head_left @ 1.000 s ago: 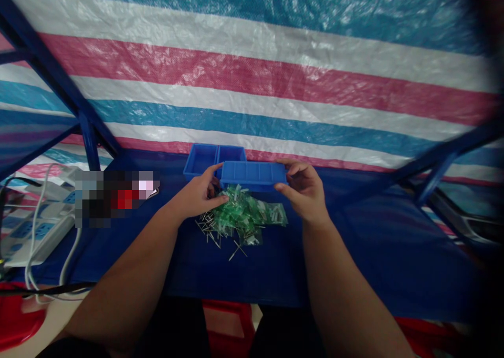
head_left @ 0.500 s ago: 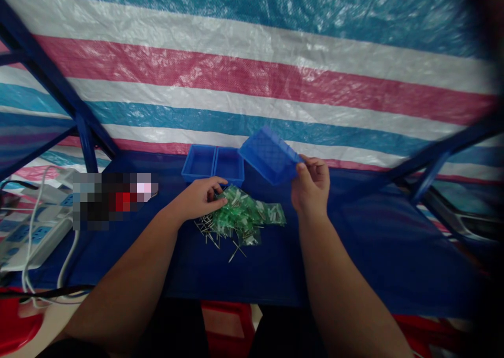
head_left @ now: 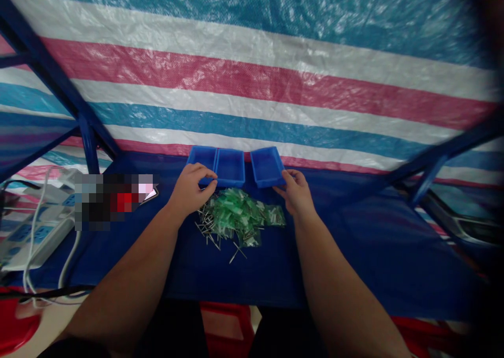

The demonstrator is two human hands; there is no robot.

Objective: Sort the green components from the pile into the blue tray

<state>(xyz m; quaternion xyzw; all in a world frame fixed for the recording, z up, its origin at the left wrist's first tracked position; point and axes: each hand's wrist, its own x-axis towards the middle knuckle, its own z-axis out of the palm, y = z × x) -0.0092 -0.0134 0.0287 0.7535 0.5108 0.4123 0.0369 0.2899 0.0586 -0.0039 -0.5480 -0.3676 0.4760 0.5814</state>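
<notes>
Three blue trays: all sit in a row at the back edge of your worktop [head_left: 354, 253], right up against the striped tarp [head_left: 252, 85].
Right tray: the single blue bin [head_left: 266, 166] stands apart from the other two with a small gap, flat on the worktop, open side up.
Your right hand [head_left: 295, 194]: fingers curled onto the near right corner of that single bin, thumb and fingertips pinching its rim. Looks like a light grip, nothing else in it.
Left pair: the double blue tray [head_left: 220, 165] is two compartments joined side by side, both look empty from here.
Your left hand [head_left: 191, 189]: loosely curled, fingertips resting on the near left edge of the double tray. Can't really tell if it's gripping the rim or only touching it.
Pile: a heap of green parts with metal pins [head_left: 236, 219] lies on the worktop just in front of the trays, between your two hands, with a few loose pins scattered at the near side.
Off to your left: a white power strip [head_left: 27, 237] with its cable, well apart from the pile.
</notes>
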